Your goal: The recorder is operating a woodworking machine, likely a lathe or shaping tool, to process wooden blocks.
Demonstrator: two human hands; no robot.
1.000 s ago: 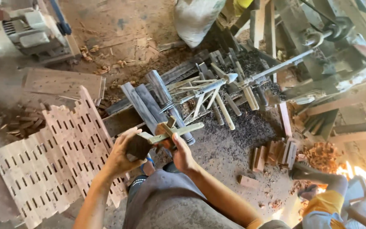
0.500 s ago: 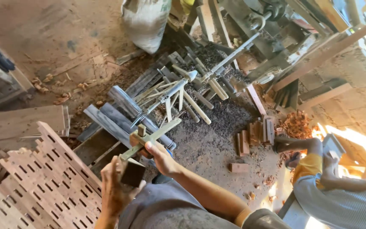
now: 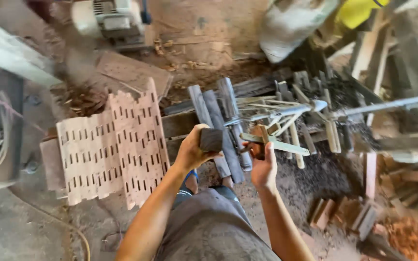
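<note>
While left hand (image 3: 189, 152) grips dark block (image 3: 211, 139), right hand (image 3: 263, 166) holds pale stick (image 3: 274, 144), its far end blurred

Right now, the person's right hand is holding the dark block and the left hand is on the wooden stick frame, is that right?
Not quite: the hands are swapped. The head view shows the left hand holding the dark block, and the right hand on the wooden stick frame.
</note>
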